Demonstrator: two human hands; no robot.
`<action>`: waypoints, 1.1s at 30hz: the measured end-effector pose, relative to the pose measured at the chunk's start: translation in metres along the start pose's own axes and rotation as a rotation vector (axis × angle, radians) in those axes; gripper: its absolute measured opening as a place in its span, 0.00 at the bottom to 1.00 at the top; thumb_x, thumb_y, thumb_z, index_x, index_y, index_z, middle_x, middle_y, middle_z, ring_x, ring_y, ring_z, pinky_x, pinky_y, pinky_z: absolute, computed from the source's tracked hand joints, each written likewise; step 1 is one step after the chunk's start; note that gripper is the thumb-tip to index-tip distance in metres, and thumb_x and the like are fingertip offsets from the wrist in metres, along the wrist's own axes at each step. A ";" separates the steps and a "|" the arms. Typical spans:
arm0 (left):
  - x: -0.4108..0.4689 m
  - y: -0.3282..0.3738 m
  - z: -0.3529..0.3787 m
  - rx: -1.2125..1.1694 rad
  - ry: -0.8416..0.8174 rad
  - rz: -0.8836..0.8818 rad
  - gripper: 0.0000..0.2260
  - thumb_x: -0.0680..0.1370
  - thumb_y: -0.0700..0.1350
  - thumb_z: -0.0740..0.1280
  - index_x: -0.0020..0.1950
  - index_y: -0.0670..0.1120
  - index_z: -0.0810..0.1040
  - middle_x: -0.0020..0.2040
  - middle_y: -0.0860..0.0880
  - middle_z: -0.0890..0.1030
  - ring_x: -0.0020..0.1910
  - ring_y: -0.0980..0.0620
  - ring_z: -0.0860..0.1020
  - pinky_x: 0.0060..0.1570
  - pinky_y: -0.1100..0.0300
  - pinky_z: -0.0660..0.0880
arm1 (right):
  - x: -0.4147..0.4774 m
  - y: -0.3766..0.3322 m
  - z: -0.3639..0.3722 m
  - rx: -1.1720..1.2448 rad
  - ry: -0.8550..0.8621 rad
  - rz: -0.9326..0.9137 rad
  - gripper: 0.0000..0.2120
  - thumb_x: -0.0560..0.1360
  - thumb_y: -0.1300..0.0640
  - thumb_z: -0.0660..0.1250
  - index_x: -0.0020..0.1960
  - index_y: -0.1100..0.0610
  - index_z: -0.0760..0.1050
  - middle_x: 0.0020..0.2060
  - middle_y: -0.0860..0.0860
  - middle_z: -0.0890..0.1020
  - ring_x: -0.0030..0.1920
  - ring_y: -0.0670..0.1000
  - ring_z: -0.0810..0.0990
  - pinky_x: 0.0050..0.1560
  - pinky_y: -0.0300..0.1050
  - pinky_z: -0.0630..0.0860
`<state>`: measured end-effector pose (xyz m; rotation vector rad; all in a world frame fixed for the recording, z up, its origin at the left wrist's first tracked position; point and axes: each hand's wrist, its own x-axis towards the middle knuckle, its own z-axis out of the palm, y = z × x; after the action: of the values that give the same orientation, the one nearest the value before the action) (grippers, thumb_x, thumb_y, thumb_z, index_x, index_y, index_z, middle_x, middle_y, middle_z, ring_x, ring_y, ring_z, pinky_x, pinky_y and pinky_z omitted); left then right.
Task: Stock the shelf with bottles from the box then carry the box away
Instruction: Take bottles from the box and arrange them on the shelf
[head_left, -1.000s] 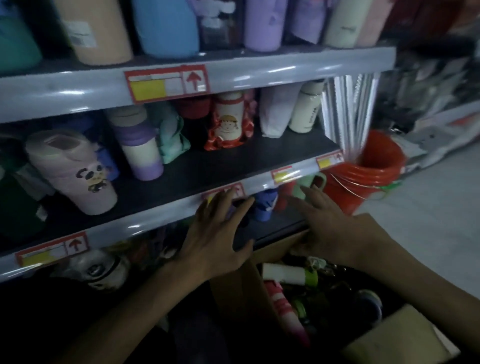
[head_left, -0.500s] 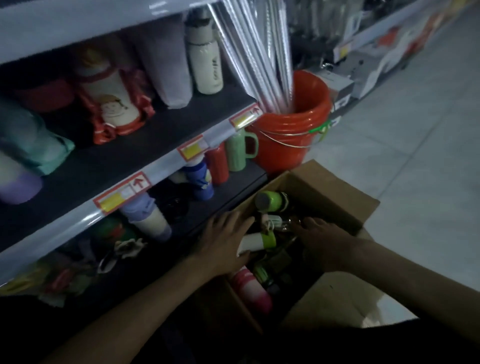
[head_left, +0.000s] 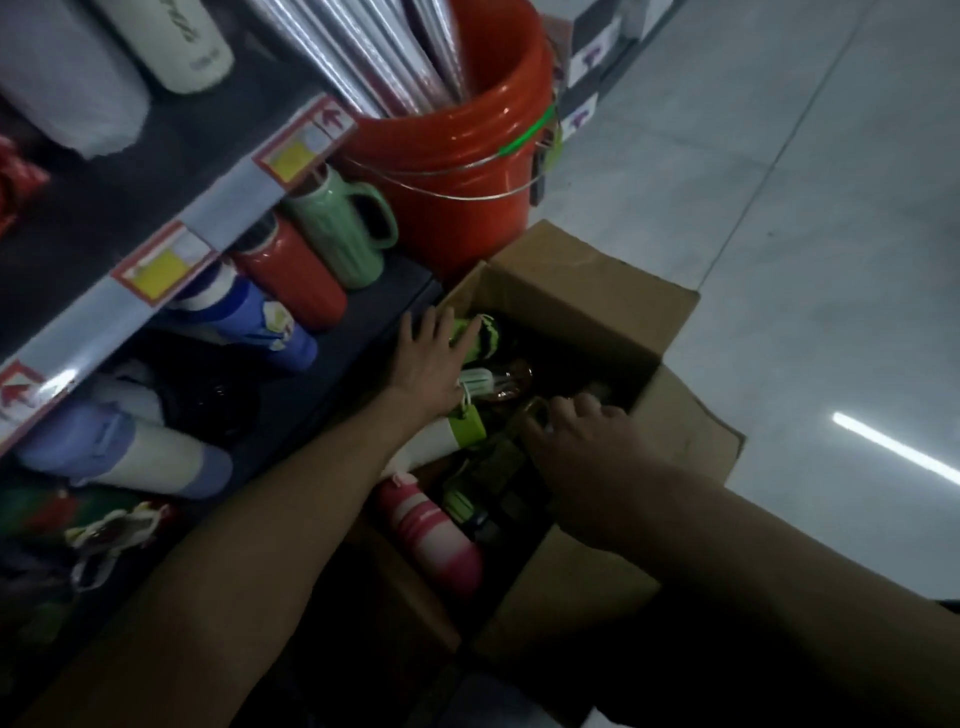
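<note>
While I bent over it, the box (head_left: 587, 280): stood open on the floor, pressed against the bottom shelf, flaps folded outward.
Pink bottle (head_left: 431, 530): lay on its side in the box corner nearest me, beneath my left forearm.
Right hand (head_left: 582, 441): reached down into the middle of the box with fingers curled; too dim to tell whether I held anything.
White bottle (head_left: 441, 441): lay in the box between my two hands, green cap pointing right.
Left hand (head_left: 428, 358): lay flat with fingers straight and spread over the shelf-side rim of the box, holding nothing, fingertips at the green and black bottle (head_left: 480, 335).
Clear bottle (head_left: 493, 382): lay just right of my left hand, among the other bottles in the box.
Bottom shelf (head_left: 374, 312): carried a lilac and white bottle (head_left: 130, 457), a blue bottle (head_left: 249, 322), a red bottle (head_left: 291, 275) and a green handled bottle (head_left: 337, 228).
Orange bucket (head_left: 457, 156): stood beyond the box at the shelf end, filled with silvery rolls (head_left: 363, 47).
Tiled floor (head_left: 779, 208): stretched away pale on the right.
</note>
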<state>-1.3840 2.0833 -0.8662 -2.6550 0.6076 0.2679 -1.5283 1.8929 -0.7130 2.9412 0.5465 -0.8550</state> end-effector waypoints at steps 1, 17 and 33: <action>0.008 0.003 0.000 0.032 -0.020 0.018 0.46 0.76 0.62 0.67 0.83 0.50 0.43 0.81 0.37 0.54 0.79 0.35 0.55 0.76 0.36 0.53 | 0.000 0.001 0.001 0.006 -0.026 -0.003 0.27 0.81 0.50 0.63 0.76 0.56 0.61 0.71 0.59 0.67 0.68 0.63 0.70 0.62 0.55 0.71; 0.018 0.007 -0.020 0.233 -0.093 0.117 0.47 0.72 0.56 0.75 0.81 0.43 0.53 0.74 0.37 0.66 0.70 0.38 0.69 0.64 0.46 0.68 | 0.001 0.014 -0.012 0.080 -0.064 0.010 0.20 0.82 0.54 0.62 0.74 0.56 0.70 0.70 0.58 0.71 0.69 0.62 0.71 0.63 0.53 0.71; -0.168 -0.079 -0.099 -0.754 0.257 -0.228 0.39 0.70 0.58 0.76 0.78 0.50 0.68 0.69 0.47 0.77 0.66 0.45 0.76 0.62 0.50 0.76 | 0.007 -0.044 -0.041 -0.128 -0.021 -0.119 0.22 0.81 0.55 0.64 0.74 0.56 0.69 0.70 0.57 0.73 0.69 0.59 0.74 0.65 0.53 0.73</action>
<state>-1.4882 2.1700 -0.7049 -3.4907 0.2980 0.0950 -1.5163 1.9413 -0.6790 2.8050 0.7522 -0.8266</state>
